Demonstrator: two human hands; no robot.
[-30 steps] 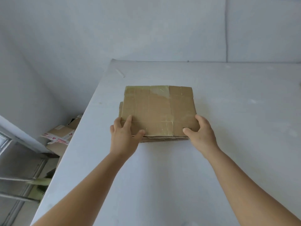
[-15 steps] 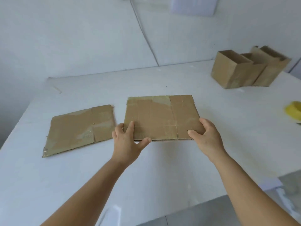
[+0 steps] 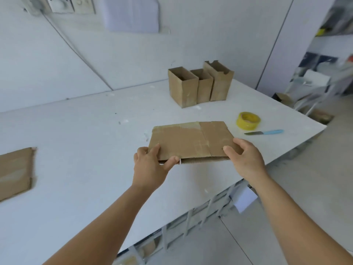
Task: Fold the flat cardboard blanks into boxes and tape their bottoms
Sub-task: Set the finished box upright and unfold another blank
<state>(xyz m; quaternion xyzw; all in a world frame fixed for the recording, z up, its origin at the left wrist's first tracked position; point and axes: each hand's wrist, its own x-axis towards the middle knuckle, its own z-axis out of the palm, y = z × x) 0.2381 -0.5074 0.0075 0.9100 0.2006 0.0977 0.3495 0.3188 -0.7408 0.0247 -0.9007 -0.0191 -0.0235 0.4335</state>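
A flat cardboard blank (image 3: 187, 140) with old tape marks hangs just above the white table (image 3: 86, 150), held level. My left hand (image 3: 150, 165) pinches its near left corner, fingers on top and thumb under the edge. My right hand (image 3: 244, 159) grips its near right corner the same way. Another flat blank (image 3: 15, 171) lies on the table at the far left, cut off by the frame edge. A yellow tape roll (image 3: 248, 120) sits to the right of the held blank.
Three upright open cardboard boxes (image 3: 198, 85) stand in a row at the back right of the table. A blue-handled knife (image 3: 264, 132) lies near the tape roll by the table's right edge. Shelving stands beyond the table on the right.
Both hands have carried the top blank off the stack and to the right along the table. The other blank stayed behind on the left, and the boxes, tape and knife came into view.
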